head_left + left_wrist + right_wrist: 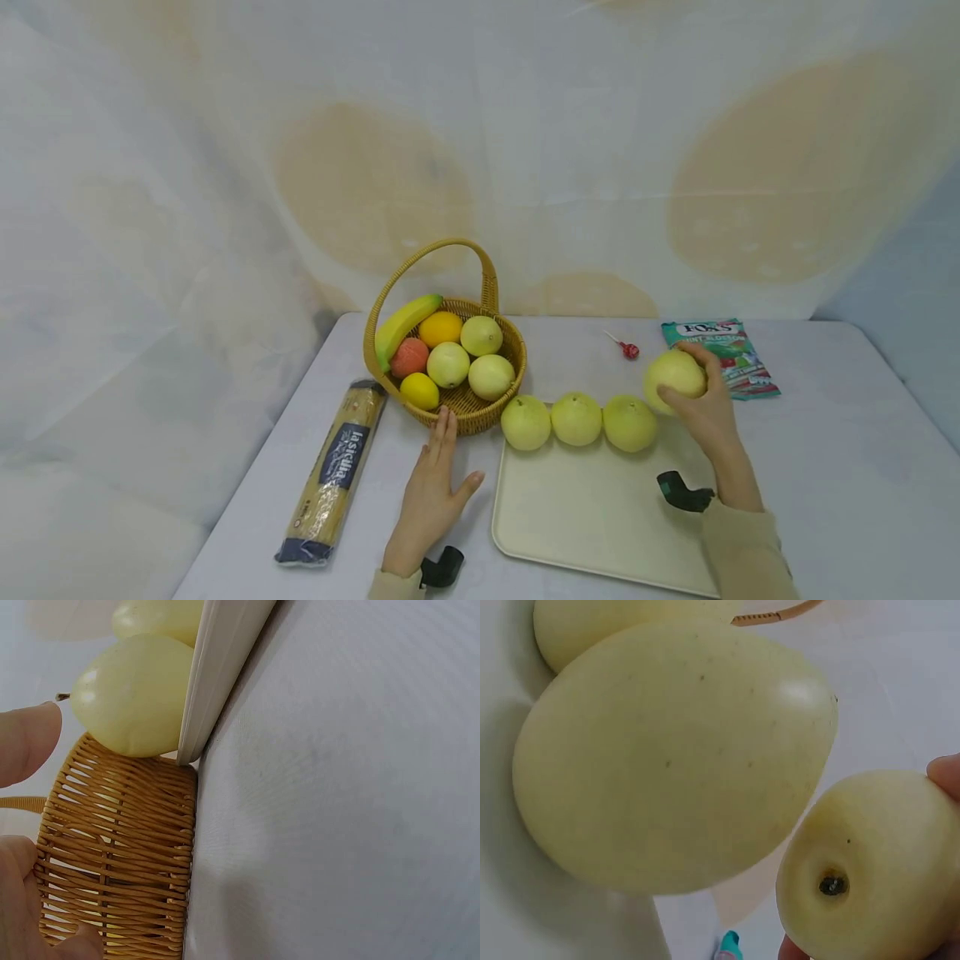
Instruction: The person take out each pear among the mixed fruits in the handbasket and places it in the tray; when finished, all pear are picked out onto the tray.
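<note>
My right hand (711,417) grips a pale yellow-green pear (673,380) at the tray's far right corner; in the right wrist view the base of this pear (881,862) faces the camera. Three similar pears (577,419) sit in a row along the far edge of the cream tray (592,508). My left hand (431,508) has its fingers straight, with the fingertips at the near rim of the wicker basket (519,342). Inside lie a banana (405,327), an orange (440,330), a reddish fruit (410,358), a lemon (419,391) and three pale green fruits (448,365).
A pack of spaghetti (337,475) lies left of the basket. Behind the tray is a red lollipop (628,350). A teal candy bag (738,354) lies partly behind my right hand. The basket's tall handle (489,279) arches over the fruit. A cloth backdrop (570,167) hangs behind the table.
</note>
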Demonstrator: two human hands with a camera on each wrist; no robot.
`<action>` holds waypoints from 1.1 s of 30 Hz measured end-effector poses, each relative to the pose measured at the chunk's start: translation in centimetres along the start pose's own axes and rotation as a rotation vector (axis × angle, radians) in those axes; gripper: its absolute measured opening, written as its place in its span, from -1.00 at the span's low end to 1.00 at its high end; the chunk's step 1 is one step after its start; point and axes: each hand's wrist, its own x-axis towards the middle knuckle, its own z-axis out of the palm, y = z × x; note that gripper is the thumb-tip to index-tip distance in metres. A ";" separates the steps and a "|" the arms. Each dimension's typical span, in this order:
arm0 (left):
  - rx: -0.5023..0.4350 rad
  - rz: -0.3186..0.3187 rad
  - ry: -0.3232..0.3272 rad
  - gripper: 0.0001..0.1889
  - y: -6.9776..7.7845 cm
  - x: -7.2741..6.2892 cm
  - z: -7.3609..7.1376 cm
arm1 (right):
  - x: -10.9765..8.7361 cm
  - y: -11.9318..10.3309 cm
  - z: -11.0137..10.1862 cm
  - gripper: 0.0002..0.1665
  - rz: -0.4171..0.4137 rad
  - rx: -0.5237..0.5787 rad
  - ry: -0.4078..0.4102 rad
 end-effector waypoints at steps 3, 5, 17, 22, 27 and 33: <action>-0.001 0.007 0.008 -0.07 0.0 0.1 0.0 | 0.0 0.5 -0.3 -0.11 0.021 -0.007 0.017; 0.002 0.013 0.014 -0.07 0.0 0.1 0.0 | 0.0 0.8 -0.5 -0.10 0.034 -0.020 0.021; 0.007 0.009 0.003 -0.08 0.0 0.1 0.1 | -0.6 2.5 -1.2 -0.12 0.075 -0.068 0.013; 0.016 0.014 0.009 -0.08 0.1 0.0 0.2 | -0.9 3.1 -1.0 -0.13 0.074 -0.061 0.017; 0.011 0.028 0.021 -0.09 0.1 0.0 0.0 | -0.9 3.7 -0.8 -0.16 0.087 -0.052 0.015; 0.023 0.038 0.033 -0.10 0.2 -0.1 -0.1 | -0.9 3.6 -0.5 -0.23 0.081 -0.059 0.020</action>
